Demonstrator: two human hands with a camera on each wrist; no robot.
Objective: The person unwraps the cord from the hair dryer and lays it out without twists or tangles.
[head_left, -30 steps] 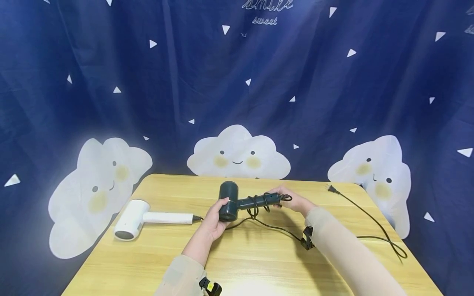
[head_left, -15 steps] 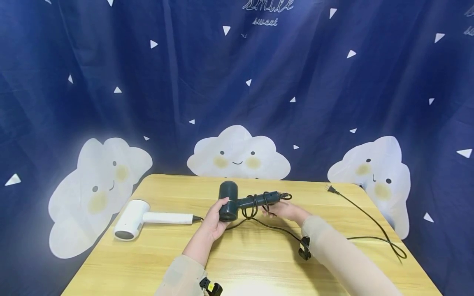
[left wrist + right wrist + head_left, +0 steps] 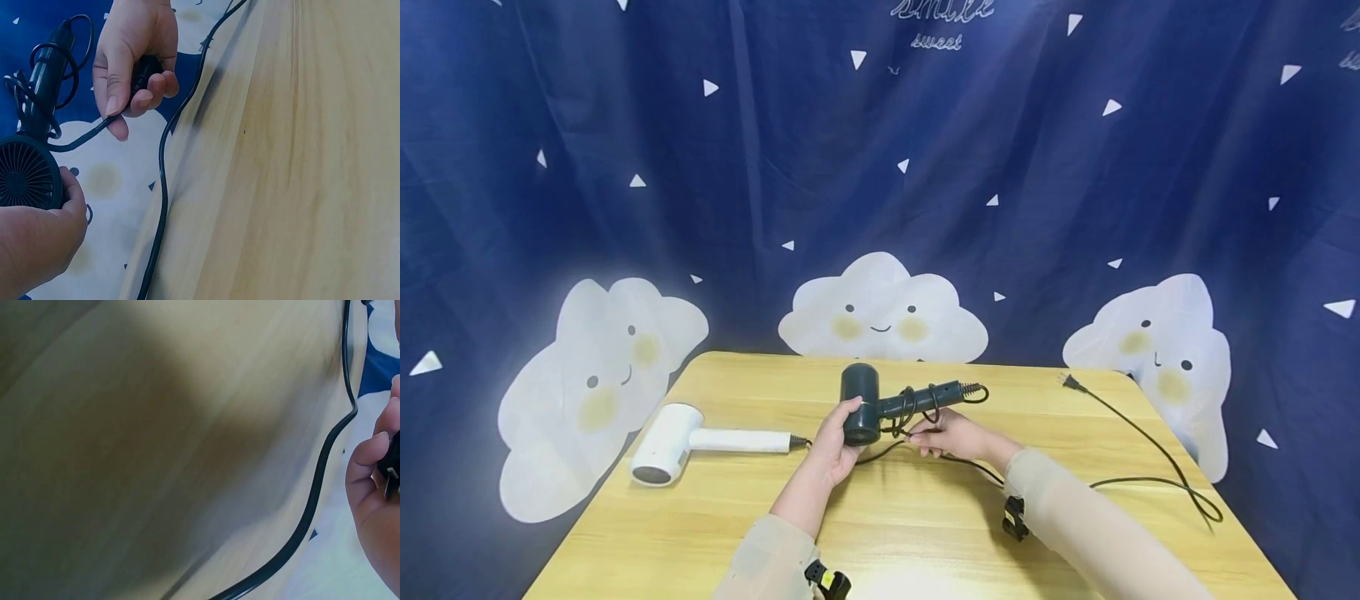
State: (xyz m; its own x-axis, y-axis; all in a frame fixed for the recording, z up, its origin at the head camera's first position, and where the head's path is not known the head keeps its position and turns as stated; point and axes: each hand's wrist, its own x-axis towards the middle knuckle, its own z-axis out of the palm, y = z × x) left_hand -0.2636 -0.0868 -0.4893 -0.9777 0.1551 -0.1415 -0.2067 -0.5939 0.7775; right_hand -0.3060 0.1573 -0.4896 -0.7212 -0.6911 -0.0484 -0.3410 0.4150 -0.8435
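Note:
A dark green hair dryer [image 3: 859, 403] is held above the table, its head gripped from the near side by my left hand [image 3: 835, 439]. Its black cord [image 3: 87, 137] loops loosely round the handle. Just below that handle, my right hand [image 3: 957, 435] pinches the cord between thumb and fingers. In the left wrist view, the cord's plug [image 3: 146, 70] sits within the curled fingers of the right hand. Metal prongs of this plug [image 3: 392, 478] show at the right edge of the right wrist view.
On the wooden table [image 3: 880, 525], a white hair dryer [image 3: 670, 446] lies at the left. Its black cord runs beneath the held dryer to the right side, where its plug [image 3: 1072, 382] lies near the back edge. A blue curtain [image 3: 880, 167] hangs behind.
My right hand has moved left and slightly down, from the handle's end to under its middle, bringing the cord end along. The left hand and dryer have barely moved.

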